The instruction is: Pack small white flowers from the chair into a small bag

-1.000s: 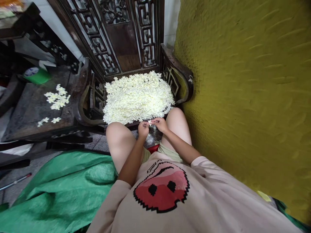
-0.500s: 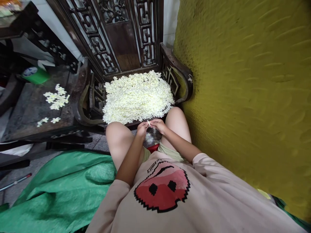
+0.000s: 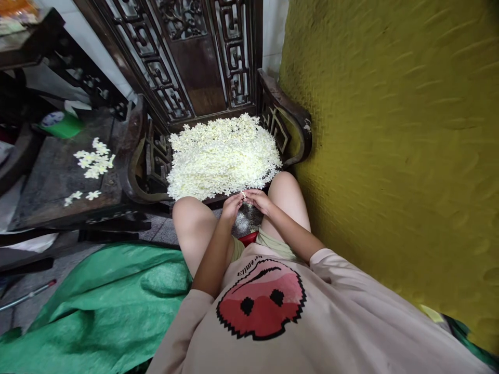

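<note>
My left hand (image 3: pixel 233 205) and my right hand (image 3: pixel 258 200) meet between my knees, fingertips pinched together. Between them is a small white flower (image 3: pixel 244 195), mostly covered by the fingers; both hands appear to grip it. Just beyond the hands, a thick heap of white flowers (image 3: pixel 224 158) covers the seat of a dark carved wooden chair (image 3: pixel 205 72). Below my hands, some blurred pale flowers lie low down between my legs.
To the left, a dark wooden seat (image 3: pixel 42 179) bears loose white flowers (image 3: pixel 94 158) and a green roll-shaped object (image 3: pixel 64 124). Green sheeting (image 3: pixel 117 306) spreads over the floor at lower left. A yellow textured surface (image 3: pixel 390 156) rises close on the right.
Both hands stay pinched together, with a slight shift of the fingers; less of the small white flower shows between them. The whole view has shifted slightly.
</note>
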The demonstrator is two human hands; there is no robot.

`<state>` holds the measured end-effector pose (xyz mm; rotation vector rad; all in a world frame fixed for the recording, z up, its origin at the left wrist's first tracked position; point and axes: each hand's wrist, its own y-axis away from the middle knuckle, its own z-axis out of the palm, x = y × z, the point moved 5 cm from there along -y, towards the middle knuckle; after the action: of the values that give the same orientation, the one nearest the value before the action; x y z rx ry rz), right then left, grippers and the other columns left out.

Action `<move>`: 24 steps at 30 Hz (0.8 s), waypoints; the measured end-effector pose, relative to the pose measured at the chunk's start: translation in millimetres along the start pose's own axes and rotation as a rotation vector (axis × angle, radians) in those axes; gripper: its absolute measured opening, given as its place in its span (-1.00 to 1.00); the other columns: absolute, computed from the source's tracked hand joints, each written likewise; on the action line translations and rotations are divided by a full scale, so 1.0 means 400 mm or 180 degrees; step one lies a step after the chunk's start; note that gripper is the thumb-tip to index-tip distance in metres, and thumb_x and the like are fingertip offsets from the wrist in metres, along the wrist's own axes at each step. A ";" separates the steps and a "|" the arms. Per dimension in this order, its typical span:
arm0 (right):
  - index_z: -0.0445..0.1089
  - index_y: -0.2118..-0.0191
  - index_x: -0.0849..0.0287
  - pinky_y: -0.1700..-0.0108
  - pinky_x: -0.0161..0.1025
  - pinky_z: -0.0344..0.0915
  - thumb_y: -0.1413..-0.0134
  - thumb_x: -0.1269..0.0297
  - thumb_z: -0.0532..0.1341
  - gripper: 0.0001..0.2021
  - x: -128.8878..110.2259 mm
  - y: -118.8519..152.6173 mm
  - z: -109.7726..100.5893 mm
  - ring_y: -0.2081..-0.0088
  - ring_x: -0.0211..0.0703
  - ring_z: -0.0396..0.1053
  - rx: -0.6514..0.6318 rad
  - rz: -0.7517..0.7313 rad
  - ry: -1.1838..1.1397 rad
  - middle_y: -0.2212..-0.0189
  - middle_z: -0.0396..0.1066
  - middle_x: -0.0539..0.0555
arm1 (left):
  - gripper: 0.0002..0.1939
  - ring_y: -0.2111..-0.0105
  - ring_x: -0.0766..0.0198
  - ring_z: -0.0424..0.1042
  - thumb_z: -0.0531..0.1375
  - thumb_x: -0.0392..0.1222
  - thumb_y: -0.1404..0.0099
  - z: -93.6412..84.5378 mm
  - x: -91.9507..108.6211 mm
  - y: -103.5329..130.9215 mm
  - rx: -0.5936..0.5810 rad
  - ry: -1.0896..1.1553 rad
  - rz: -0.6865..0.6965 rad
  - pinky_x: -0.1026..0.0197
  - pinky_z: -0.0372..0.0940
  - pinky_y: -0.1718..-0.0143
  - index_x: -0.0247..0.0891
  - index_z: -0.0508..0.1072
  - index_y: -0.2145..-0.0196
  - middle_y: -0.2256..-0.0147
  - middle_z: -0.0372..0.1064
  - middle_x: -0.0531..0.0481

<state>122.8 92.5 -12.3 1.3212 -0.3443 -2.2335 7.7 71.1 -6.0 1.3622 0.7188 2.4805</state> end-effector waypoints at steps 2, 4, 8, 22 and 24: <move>0.51 0.43 0.20 0.38 -0.39 0.26 0.30 0.29 0.43 -0.80 -0.003 -0.001 -0.001 0.52 -0.39 0.33 0.0032 -0.0030 0.0087 0.50 0.49 0.00 | -0.74 0.56 0.50 0.24 0.42 -0.19 0.15 0.003 0.002 0.003 0.0018 0.0014 0.0030 0.37 0.16 0.47 -0.35 0.48 0.52 0.56 0.38 0.06; 0.51 0.44 0.20 0.41 -0.40 0.22 0.32 0.27 0.44 -0.78 -0.005 -0.002 -0.002 0.52 -0.40 0.31 0.0033 -0.0058 0.0162 0.50 0.49 0.00 | -0.74 0.56 0.50 0.24 0.43 -0.19 0.16 0.005 0.004 0.006 0.0030 0.0013 0.0040 0.37 0.16 0.48 -0.34 0.47 0.53 0.56 0.37 0.06; 0.52 0.44 0.21 0.44 -0.41 0.17 0.38 0.22 0.45 -0.73 -0.005 -0.002 -0.002 0.51 -0.40 0.29 0.0017 -0.0066 0.0205 0.51 0.48 0.00 | -0.74 0.56 0.50 0.23 0.43 -0.19 0.15 0.004 0.005 0.008 -0.0002 0.0018 0.0034 0.37 0.16 0.46 -0.33 0.48 0.51 0.56 0.36 0.07; 0.50 0.47 0.20 0.43 -0.39 0.17 0.38 0.24 0.44 -0.76 -0.011 0.003 0.001 0.52 -0.38 0.27 0.0091 -0.0045 0.0127 0.49 0.48 0.00 | -0.74 0.57 0.51 0.20 0.41 -0.16 0.13 0.004 0.001 0.002 0.0111 -0.0011 0.0102 0.37 0.11 0.49 -0.33 0.47 0.50 0.54 0.37 0.06; 0.50 0.47 0.20 0.44 -0.39 0.17 0.40 0.23 0.45 -0.75 -0.011 0.003 0.002 0.52 -0.38 0.27 0.0094 -0.0030 0.0114 0.49 0.48 0.00 | -0.74 0.57 0.51 0.20 0.41 -0.16 0.12 0.003 -0.001 0.001 0.0119 -0.0016 0.0103 0.37 0.11 0.49 -0.33 0.47 0.49 0.55 0.36 0.07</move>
<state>124.2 94.0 -8.4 1.3792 -0.3600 -2.2177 8.8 71.1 -5.6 1.4036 0.7515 2.4995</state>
